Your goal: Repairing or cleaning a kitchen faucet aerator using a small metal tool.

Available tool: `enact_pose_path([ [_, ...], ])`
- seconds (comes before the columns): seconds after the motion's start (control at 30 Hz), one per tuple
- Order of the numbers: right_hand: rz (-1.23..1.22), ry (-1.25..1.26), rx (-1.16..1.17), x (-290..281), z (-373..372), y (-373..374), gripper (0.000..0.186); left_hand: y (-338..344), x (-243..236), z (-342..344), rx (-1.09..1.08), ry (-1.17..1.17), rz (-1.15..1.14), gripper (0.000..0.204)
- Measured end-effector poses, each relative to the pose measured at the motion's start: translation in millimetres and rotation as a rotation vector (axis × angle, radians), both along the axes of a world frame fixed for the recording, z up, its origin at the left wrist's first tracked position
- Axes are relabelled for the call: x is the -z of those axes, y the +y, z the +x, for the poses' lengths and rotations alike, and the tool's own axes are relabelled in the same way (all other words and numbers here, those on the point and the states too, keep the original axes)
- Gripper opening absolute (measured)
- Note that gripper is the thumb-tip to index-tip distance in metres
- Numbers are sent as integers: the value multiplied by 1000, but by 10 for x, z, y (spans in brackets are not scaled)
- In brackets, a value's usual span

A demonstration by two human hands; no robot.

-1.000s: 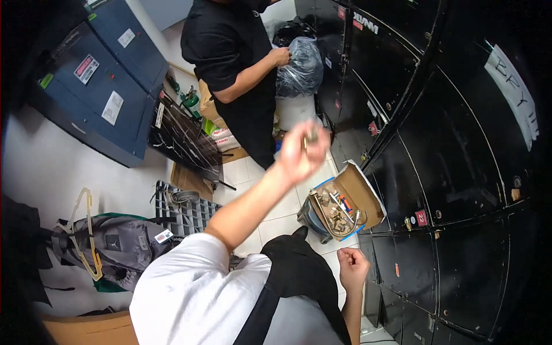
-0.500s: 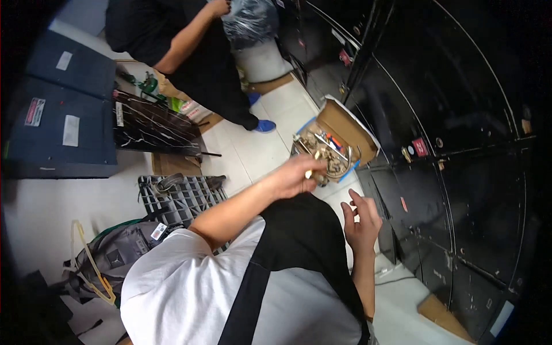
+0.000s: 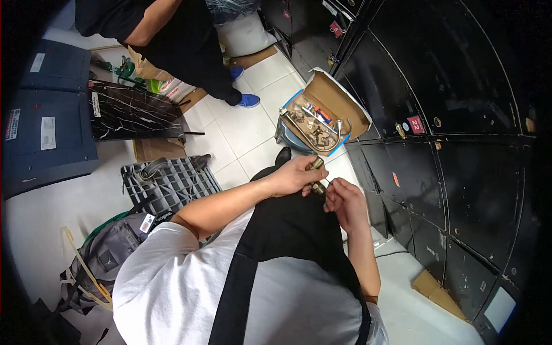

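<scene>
Head view: we have a brass-coloured metal fitting (image 3: 318, 188) on our near side of the cardboard box (image 3: 339, 102), held up before our black apron (image 3: 299, 230). We judge the step in hand to be close two-handed work on this fitting; it seems to call for a steady left grip and a fine, aligned pinch from the right. The fitting looks rounded and dull-gold, showing above and below our fingers; whether that is one piece or two, we cannot tell.

Our left hand (image 3: 296, 176) is curled narrow around it. Our right hand (image 3: 347, 202) pinches a thin pin-like piece (image 3: 328, 181) toward it; we cannot tell whether they touch.

Inside the box lie loose metal parts, a bent metal tube (image 3: 298, 132) and an orange-and-blue tool (image 3: 323, 115). Right of the box stand black lockers (image 3: 445, 75); left of it, a grey grid platform (image 3: 187, 198); beyond it to the left, a co-worker's blue shoe (image 3: 249, 100).
</scene>
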State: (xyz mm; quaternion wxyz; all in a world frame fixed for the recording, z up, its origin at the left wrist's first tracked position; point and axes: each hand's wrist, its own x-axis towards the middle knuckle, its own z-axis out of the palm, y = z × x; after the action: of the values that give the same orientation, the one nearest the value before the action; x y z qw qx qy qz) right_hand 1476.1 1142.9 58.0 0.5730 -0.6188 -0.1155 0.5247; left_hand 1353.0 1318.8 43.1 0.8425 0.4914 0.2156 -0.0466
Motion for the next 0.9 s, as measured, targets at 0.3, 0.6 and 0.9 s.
enact_pose_path([
  [0.3,66,-1144,-204,-156,16,42,8,-24,60,22,-4,67,-97,24],
  [0.6,9,491,65,-139,71,2,24,-37,-45,48,8,53,55,25],
  [0.9,115,-1128,-255,-418,6,32,12,-14,98,38,14,178,-142,21],
])
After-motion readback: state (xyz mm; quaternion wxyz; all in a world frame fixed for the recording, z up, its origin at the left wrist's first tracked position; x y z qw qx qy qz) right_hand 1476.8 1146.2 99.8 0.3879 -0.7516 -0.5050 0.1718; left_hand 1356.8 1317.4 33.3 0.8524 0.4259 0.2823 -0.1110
